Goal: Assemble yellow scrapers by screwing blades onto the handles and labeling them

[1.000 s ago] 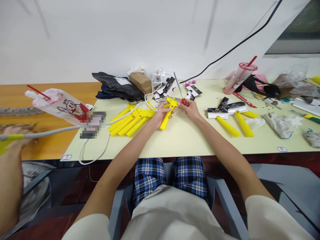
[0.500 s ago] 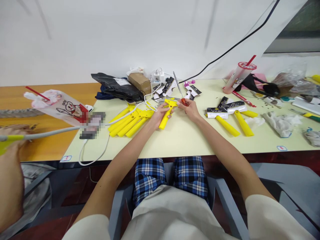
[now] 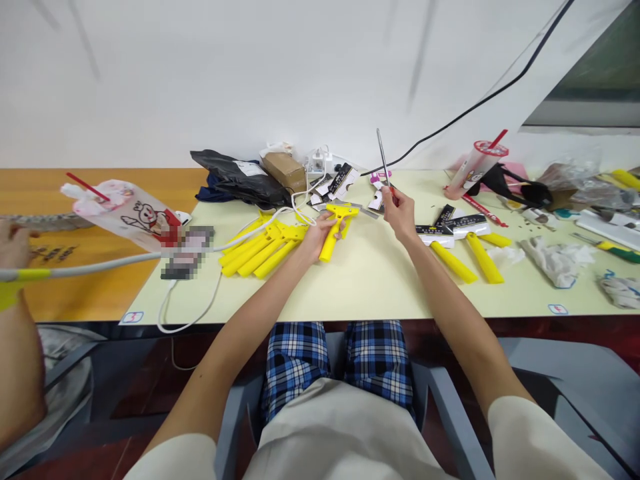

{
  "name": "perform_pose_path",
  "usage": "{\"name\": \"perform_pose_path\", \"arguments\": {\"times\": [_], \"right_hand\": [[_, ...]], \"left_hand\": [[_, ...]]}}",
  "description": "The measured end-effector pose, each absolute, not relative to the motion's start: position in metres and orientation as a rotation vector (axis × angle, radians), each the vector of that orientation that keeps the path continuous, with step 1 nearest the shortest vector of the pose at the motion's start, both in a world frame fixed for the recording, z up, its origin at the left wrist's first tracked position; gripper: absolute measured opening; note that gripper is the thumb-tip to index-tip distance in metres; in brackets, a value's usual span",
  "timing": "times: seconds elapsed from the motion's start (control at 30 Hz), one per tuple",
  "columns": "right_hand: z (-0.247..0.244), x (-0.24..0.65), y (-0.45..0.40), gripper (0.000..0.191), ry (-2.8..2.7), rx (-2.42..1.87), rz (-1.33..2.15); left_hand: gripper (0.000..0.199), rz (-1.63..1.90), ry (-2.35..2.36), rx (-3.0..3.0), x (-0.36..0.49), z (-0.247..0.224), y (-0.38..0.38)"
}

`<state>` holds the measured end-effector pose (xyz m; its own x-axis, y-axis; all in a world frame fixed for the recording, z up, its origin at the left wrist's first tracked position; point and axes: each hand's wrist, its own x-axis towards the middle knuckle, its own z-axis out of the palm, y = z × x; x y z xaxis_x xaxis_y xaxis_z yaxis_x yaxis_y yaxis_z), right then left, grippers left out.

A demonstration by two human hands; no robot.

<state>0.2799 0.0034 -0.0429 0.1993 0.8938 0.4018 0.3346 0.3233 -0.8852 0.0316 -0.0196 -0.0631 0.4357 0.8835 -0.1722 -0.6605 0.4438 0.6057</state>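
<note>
Pinching a red-handled steel screwdriver [image 3: 384, 163] upright, the right hand [image 3: 400, 215] stays apart from the yellow plastic scraper [image 3: 333, 230], clamped firmly by the left hand [image 3: 320, 239] near the middle of the cream table [image 3: 360, 287].

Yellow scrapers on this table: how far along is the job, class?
Seemingly done: yellow plastic scrapers on the right carry black-and-white cards. In hand: the left hand grips a bare yellow scraper, the right hand a red-handled steel screwdriver. Remaining: the heap of bare yellow scrapers and loose cards.
</note>
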Motion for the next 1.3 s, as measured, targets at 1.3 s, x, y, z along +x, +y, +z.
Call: {"name": "perform_pose_path", "arguments": {"times": [1.3], "right_hand": [[0.127,0.243,-0.007,0.058,-1.928,-0.773,0.478]], "left_hand": [[0.037,1.033,0.639,0.495,0.036,-0.059,-0.023]]}}
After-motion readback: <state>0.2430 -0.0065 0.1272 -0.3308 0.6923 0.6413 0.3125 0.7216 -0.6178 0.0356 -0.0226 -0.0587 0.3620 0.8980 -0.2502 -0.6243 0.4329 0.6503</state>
